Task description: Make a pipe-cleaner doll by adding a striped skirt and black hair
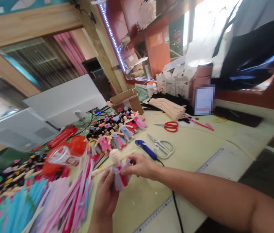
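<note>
Between my hands, above the table, is a small pipe-cleaner doll (119,171) with a cream head and arms and a lilac and crimson dress. My left hand (106,195) grips its lower left side, fingers around the skirt. From the right, my right hand (139,166) pinches the dress near the waist and arm. No hair shows on this doll's head. Just beyond my right hand lie a blue corded tool (146,149) and white-handled scissors (165,149). Red-handled scissors (171,126) rest farther back.
Many finished dolls (112,132) stand in rows behind. Blue, lilac and pink pipe cleaners (54,200) heap at left. Cream pipe cleaners (168,108) lie near a pink bottle (201,82). A ruler (156,215) and black cord (176,207) cross the table. A cardboard box (127,102) sits behind.
</note>
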`<state>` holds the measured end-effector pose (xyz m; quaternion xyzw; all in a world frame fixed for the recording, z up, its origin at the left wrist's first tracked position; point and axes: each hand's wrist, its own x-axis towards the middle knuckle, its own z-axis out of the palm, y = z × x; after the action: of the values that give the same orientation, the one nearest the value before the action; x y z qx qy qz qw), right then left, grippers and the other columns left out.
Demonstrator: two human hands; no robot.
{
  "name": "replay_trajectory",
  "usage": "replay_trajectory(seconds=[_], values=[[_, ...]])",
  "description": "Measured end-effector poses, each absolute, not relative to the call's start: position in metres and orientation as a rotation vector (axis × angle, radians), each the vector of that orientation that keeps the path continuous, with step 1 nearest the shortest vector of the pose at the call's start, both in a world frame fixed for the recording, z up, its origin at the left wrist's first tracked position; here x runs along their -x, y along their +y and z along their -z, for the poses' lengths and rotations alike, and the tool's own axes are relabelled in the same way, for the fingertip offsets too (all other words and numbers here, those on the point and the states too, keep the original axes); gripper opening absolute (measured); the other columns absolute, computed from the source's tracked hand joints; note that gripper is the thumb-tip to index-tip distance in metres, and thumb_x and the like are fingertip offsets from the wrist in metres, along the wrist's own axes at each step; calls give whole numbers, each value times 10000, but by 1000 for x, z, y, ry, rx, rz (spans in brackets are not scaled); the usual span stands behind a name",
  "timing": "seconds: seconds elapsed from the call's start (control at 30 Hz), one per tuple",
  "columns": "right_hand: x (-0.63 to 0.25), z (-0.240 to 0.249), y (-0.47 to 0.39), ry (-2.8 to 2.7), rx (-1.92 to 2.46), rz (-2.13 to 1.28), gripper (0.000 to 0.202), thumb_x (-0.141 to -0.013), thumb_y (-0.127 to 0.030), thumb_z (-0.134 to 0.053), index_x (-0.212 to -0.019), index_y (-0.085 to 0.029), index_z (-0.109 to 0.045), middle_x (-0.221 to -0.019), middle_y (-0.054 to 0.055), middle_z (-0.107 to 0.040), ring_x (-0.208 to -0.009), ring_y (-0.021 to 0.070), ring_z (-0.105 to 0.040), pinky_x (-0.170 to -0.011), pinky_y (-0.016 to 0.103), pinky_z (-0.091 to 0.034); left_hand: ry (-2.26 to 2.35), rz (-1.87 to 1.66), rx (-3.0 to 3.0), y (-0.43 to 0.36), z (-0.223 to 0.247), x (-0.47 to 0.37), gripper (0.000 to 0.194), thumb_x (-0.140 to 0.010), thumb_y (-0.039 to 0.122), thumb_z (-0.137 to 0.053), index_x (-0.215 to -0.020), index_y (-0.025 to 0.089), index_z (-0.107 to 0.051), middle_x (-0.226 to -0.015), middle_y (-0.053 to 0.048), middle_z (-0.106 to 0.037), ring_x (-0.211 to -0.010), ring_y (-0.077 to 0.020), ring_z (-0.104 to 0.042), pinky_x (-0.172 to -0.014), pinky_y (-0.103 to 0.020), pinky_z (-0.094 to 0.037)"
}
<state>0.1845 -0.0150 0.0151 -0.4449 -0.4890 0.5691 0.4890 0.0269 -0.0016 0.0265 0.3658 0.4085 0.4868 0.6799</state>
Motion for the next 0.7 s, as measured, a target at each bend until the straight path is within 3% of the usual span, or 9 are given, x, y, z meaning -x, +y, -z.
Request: replay_trajectory(seconds=[0.2, 0.33, 0.7], values=[[-182, -11, -13, -1128, 826, -1437, 305, -583, -331, -824, -763, -155, -651, -622, -45, -575, -552, 79, -498, -512, 209, -399, 742, -1011, -876, -6, -24, -29, 398, -554, 384, -864, -845, 138, -751, -821, -68, -738, -716, -156, -652, -700, -258, -518], [-180, -12, -14, -1058, 684, -1509, 403, -520, -380, -857, -761, -159, -621, -646, -40, -613, -572, 110, -561, -568, 260, -456, 740, -950, -865, -7, -25, -29, 380, -573, 414, -850, -824, 146, -753, -758, -50, -715, -628, -117, -593, -616, -227, -480], [-174, -23, -15, -856, 771, -1538, 584, -217, -388, -905, -649, -168, -578, -545, -79, -570, -517, 79, -483, -516, 237, -371, 928, -868, -812, 6, -16, -20, 339, -538, 386, -856, -827, 239, -759, -904, -39, -737, -794, -213, -637, -691, -299, -548]])
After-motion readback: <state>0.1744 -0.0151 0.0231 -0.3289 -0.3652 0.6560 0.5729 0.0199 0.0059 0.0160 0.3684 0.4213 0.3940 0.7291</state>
